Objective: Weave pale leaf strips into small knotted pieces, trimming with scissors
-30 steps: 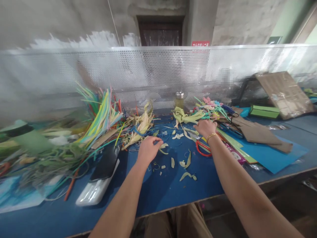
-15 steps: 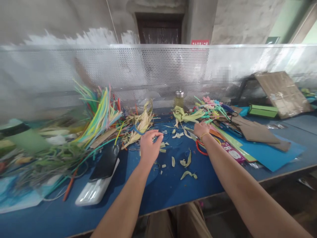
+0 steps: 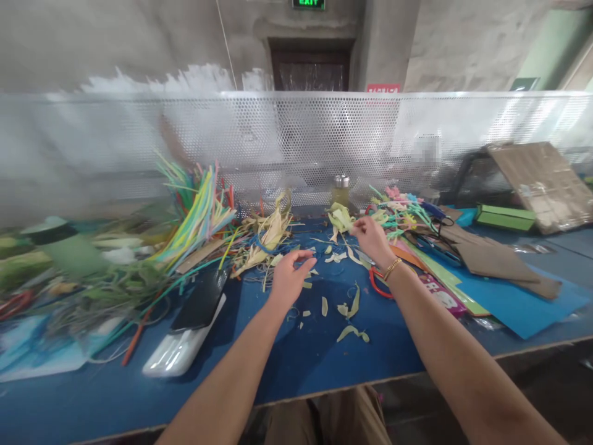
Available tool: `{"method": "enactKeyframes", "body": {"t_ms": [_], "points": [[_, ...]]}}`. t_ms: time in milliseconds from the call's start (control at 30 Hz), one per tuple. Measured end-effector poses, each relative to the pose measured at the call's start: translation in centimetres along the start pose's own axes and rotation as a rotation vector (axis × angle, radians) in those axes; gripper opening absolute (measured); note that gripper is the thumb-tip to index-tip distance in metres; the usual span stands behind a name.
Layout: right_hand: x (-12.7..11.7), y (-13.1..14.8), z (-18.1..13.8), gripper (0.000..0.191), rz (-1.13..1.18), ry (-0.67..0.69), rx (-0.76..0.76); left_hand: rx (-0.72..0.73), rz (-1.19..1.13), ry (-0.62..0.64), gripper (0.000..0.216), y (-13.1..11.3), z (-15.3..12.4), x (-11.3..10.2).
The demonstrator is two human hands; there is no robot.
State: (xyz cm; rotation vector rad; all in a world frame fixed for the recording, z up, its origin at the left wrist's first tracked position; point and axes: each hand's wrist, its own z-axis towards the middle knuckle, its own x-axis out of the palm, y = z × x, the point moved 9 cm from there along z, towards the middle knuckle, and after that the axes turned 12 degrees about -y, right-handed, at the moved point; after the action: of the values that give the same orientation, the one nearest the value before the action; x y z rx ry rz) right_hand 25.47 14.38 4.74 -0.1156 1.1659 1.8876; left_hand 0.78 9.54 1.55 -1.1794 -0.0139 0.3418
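A person sits at a blue table (image 3: 324, 364), both bare arms stretched forward. At far left, partly blurred, a pale green container (image 3: 69, 250) with a dark band leans among a tangle of grey-green cords (image 3: 123, 296). Next, an orange stick (image 3: 136, 341) lies on the table, and beyond it a sheaf of thin coloured strips (image 3: 192, 213) fans upward. A black phone (image 3: 199, 301) rests on a glossy white object (image 3: 173, 353). Further right is a heap of dry, straw-coloured husks (image 3: 271, 233) with a blue ring (image 3: 264, 241).

Near that heap, the left hand (image 3: 291, 281) hovers with fingers loosely curled, thumb and forefinger slightly apart. Small pale scraps (image 3: 324, 306) are scattered in the middle of the table. Beyond them, in front of a bottle (image 3: 341, 190) with a metal lid, lies a bunch of pale green husks (image 3: 340, 216). The right hand (image 3: 374, 243), a gold bracelet (image 3: 393, 269) at its wrist, has its fingers bent at the bunch's right edge; whether they grip it cannot be told.

Just beside that wrist is a red looped handle (image 3: 377, 285). Further right lie a purple packet (image 3: 445, 298), brown cardboard pieces (image 3: 493, 259), a blue sheet (image 3: 532, 309) and a green box (image 3: 504, 217), with a cardboard panel (image 3: 546, 185) leaning behind.
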Motion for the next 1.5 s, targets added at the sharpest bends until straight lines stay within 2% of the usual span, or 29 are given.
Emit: {"method": "enactKeyframes", "body": {"t_ms": [67,133,267,400,500,567,733,933,1133,1233,1367,1500], "points": [[2.8,1.9,-2.3,0.022,0.337,0.181,0.056,-0.115,-0.129,-0.006,0.03,0.6,-0.2,0.3],[4.8,3.8,-4.6,0.022,0.499,0.315,0.067,-0.223,-0.239,-0.041,0.036,1.3,-0.2,0.3],[5.8,6.3,-7.2,0.02,0.496,0.359,-0.024,-0.355,-0.326,-0.103,0.035,2.8,0.0,-0.2],[5.9,7.1,-8.2,0.017,0.456,0.39,-0.071,-0.325,-0.388,-0.184,0.029,3.1,0.6,-1.0],[6.3,7.0,-8.6,0.015,0.442,0.437,-0.059,-0.285,-0.376,-0.194,0.023,3.0,0.8,-1.3],[6.2,6.9,-8.4,0.012,0.44,0.437,-0.051,-0.242,-0.32,-0.164,0.022,2.6,0.8,-1.2],[5.8,6.8,-7.8,0.025,0.542,0.39,-0.01,-0.214,-0.222,0.011,0.024,2.0,0.3,0.2],[6.4,6.3,-7.8,0.024,0.642,0.419,0.086,-0.317,-0.254,0.067,0.027,2.1,-0.4,1.0],[6.7,5.9,-7.8,0.02,0.643,0.432,0.146,-0.304,-0.279,0.083,0.027,2.5,-0.5,1.3],[6.6,5.9,-7.8,0.017,0.591,0.41,0.126,-0.304,-0.293,0.104,0.031,2.5,-0.7,1.7],[5.9,5.9,-7.6,0.014,0.474,0.315,0.032,-0.325,-0.292,0.118,0.034,2.5,-0.8,1.8],[6.0,6.3,-7.8,0.013,0.508,0.283,-0.034,-0.266,-0.249,0.115,0.035,2.5,-0.3,1.5]]}}
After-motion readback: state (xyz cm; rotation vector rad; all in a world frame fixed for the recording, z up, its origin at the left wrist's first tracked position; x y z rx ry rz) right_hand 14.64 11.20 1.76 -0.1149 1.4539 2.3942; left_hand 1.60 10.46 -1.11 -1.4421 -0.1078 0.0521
